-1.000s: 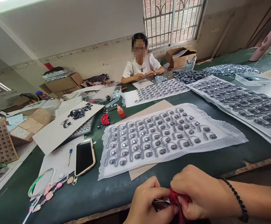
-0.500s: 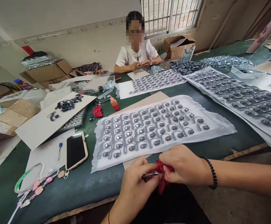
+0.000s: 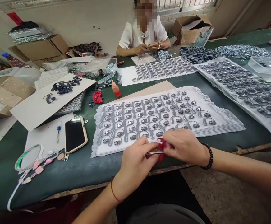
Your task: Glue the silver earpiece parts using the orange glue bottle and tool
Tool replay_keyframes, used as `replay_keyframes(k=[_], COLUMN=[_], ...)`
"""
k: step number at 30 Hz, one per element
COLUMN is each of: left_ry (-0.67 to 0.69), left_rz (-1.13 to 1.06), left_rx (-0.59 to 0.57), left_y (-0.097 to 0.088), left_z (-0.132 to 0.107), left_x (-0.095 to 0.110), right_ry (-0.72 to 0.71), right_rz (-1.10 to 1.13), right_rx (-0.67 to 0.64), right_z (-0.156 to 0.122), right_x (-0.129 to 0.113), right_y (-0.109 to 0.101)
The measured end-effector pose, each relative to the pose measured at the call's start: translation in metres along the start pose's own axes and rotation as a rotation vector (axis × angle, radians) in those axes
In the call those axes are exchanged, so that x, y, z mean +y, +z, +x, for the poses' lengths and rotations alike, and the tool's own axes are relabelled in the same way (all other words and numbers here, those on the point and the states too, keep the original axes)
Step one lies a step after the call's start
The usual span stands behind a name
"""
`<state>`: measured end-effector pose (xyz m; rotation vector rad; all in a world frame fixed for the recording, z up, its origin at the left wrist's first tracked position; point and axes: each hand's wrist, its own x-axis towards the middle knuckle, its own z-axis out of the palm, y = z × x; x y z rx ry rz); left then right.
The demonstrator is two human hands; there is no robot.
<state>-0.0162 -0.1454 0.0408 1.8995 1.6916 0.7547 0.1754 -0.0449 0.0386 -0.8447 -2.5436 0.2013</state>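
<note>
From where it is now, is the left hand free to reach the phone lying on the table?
Probably not right away: the left hand is pinching metal tweezers against the red cloth. The phone lies uncovered to its left, with only bare green table between them.

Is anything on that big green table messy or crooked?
Mostly tidy: the grey pieces sit in neat rows on the white sheet. Odd bits: a crumpled red cloth lies loose near the orange bottle, and the white board holding black pieces sits askew. The left hand and right hand pinch red cloth around thin metal tweezers.
</note>
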Motion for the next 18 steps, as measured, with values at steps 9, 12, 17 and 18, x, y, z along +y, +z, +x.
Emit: replay_keyframes(k=[9,12,17,18], left_ry=[-0.217,-0.227,-0.199,-0.170], left_rz=[-0.207,-0.219,-0.274,-0.269], left_rx=[0.216,0.240,0.238,0.249], left_y=[-0.018,-0.020,-0.007,0.000], left_z=[-0.015,-0.015,-0.042,-0.047], left_x=[-0.029,-0.025,-0.007,-0.007], right_ry=[0.052,0.021,-0.050,-0.075], right_rz=[-0.020,0.065,0.255,0.303], right_rx=[0.134,0.099,-0.017,-0.066], right_z=[-0.019,-0.014,-0.013,-0.010], right_x=[0.001,-0.026,-0.048,-0.048], right_y=[-0.035,-0.007,0.038,0.047])
